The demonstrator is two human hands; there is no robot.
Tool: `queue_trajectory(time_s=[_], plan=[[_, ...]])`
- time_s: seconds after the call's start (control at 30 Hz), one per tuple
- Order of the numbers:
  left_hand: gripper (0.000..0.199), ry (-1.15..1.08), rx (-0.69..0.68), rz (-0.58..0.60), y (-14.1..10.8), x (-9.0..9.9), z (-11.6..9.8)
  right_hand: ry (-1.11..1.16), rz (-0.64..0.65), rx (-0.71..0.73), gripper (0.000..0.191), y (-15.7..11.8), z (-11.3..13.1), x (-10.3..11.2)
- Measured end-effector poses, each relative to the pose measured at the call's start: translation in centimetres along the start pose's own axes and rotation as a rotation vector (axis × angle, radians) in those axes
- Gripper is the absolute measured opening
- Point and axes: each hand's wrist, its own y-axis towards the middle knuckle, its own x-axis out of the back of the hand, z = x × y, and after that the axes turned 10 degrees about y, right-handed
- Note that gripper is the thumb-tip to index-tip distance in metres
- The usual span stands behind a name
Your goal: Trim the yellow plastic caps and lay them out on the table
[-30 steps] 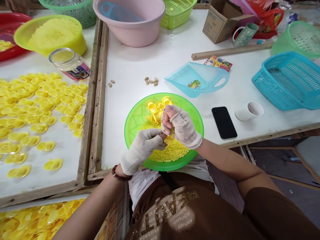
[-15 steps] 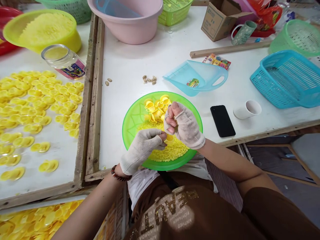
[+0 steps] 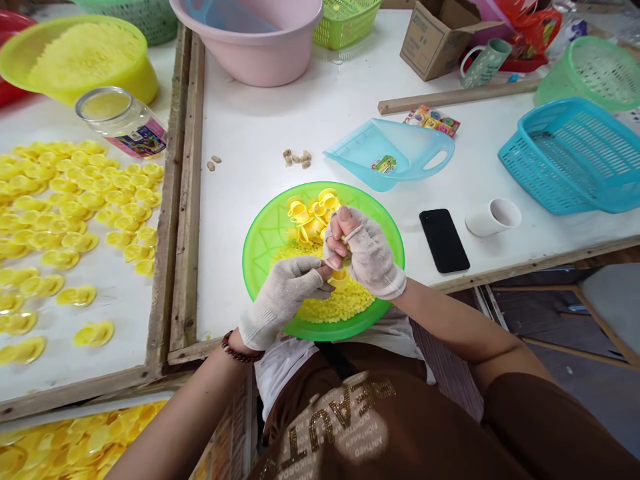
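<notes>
Both my hands wear off-white gloves with bare fingertips and meet over a green basin (image 3: pixel 260 230). My left hand (image 3: pixel 287 290) pinches a small yellow plastic cup (image 3: pixel 340 277) by its edge. My right hand (image 3: pixel 373 257) is curled closed just above that cup; what its fingers hold, if anything, is hidden. Beneath my hands lie many small yellow pellets (image 3: pixel 340 307), and at the basin's far side sits a heap of yellow plastic cups (image 3: pixel 306 223).
Left of a wooden divider (image 3: pixel 180 200) lie rows of yellow pieces (image 3: pixel 75 220) and a clear jar (image 3: pixel 123 123). A blue scoop (image 3: pixel 410 160), black phone (image 3: pixel 444 240), paper cup (image 3: pixel 493 218) and blue basket (image 3: pixel 555 173) are to the right. A pink basin (image 3: pixel 265 63) stands behind.
The view has shifted slightly. My hands stay almost in the same place, with the right fingers moving a little; the yellow cup remains in my left hand.
</notes>
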Motion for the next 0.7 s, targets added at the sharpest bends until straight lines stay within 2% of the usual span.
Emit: queue_trajectory(time_s=[0.27,0.37,0.4,0.47,0.57,0.63,0.7], plan=[[0.031,-0.002,0.022,-0.033,-0.1,-0.1,-0.2,-0.012,-0.072,-0.032,0.049,0.4,0.5,-0.2],[0.032,-0.009,-0.012,-0.123,-0.6,0.4,-0.3,-0.136,-0.072,-0.004,0.05,0.2,1.6,0.7],[0.033,-0.03,-0.028,-0.169,-0.9,0.8,-0.4,-0.245,-0.048,0.008,0.047,0.0,1.9,1.2],[0.035,-0.087,-0.054,-0.271,-1.9,1.9,-0.7,-0.606,0.06,0.032,0.039,-0.7,2.5,2.5],[0.034,-0.105,-0.097,-0.432,-4.0,4.6,-1.1,-1.289,0.348,0.105,0.014,-1.5,2.5,4.7],[0.031,-0.061,-0.136,-0.607,-5.7,7.2,-0.9,-1.513,0.469,0.152,0.007,-1.7,2.1,5.8],[0.029,0.009,-0.152,-0.819,-7.2,10.4,0.1,-1.577,0.531,0.185,0.011,-1.6,1.7,6.5]])
